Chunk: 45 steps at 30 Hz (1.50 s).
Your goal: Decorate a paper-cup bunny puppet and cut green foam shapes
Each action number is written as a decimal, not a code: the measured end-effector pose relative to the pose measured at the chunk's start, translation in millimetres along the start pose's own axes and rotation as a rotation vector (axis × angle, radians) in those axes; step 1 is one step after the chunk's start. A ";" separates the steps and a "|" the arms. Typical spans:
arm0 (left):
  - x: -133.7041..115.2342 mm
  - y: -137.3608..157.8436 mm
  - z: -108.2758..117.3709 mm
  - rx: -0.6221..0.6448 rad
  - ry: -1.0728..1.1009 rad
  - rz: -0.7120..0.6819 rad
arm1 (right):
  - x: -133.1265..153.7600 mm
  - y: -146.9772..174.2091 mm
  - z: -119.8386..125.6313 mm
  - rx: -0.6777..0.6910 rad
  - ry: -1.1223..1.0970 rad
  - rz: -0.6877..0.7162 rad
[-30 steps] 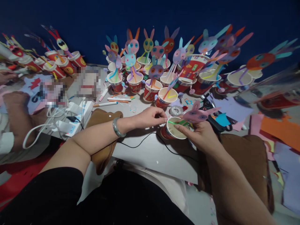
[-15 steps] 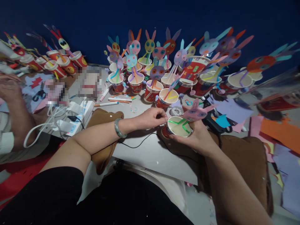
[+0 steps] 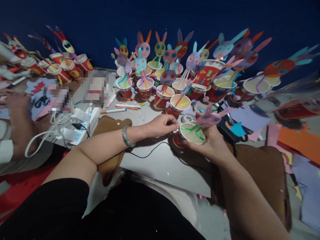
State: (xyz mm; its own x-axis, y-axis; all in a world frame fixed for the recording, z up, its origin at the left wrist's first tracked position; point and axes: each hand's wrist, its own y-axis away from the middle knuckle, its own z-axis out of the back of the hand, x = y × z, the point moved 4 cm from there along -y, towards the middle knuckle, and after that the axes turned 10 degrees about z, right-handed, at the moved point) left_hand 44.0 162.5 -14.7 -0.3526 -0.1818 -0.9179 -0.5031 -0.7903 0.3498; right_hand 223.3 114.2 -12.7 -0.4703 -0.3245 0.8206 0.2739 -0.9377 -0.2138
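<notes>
My right hand (image 3: 212, 146) is wrapped round a red paper cup (image 3: 177, 138), which is tilted with its mouth toward me. Green strips (image 3: 199, 134) lie inside the cup, and a pink paper rabbit head (image 3: 209, 119) rises at its far right side. At the cup's left rim, my left hand (image 3: 165, 126) has thumb and forefinger pinched together. Whatever is between those fingertips is too small to make out. A grey bangle (image 3: 128, 136) circles the left wrist. Just behind the held cup sits a small round clear container (image 3: 188, 118).
Several red cups with paper rabbits (image 3: 163, 98) stand behind my hands. A black cable (image 3: 150, 155) crosses the table. Left are markers (image 3: 127, 106), a power strip (image 3: 87, 121) and another person's hand (image 3: 18, 103). A black glue-gun-like tool (image 3: 228, 128) and coloured paper (image 3: 300, 140) lie right.
The cup and my right hand have shifted slightly to the right. My left hand is almost still. At the far left, the other person's hand has moved a little.
</notes>
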 end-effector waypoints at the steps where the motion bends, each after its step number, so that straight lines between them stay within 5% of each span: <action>1: -0.6 0.5 -0.3 0.018 0.018 0.021 | -0.7 -0.1 0.0 0.002 -0.017 -0.001; 8: -3.9 3.8 0.5 0.048 0.114 0.117 | -5.6 0.3 2.0 -0.018 -0.052 -0.029; 26: -4.1 0.8 6.8 -0.081 -0.019 -0.270 | 2.7 -0.3 1.3 0.004 -0.014 -0.055; 45: 3.8 -0.2 2.6 -0.138 0.111 -0.058 | -0.8 -1.0 1.6 -0.018 0.031 -0.006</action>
State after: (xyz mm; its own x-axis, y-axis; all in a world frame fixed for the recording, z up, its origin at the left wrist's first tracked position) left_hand 40.7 163.5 -17.8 -0.2326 -0.1911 -0.9536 -0.4046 -0.8726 0.2736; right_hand 224.8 115.7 -12.2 -0.4976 -0.3219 0.8055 0.2562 -0.9417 -0.2181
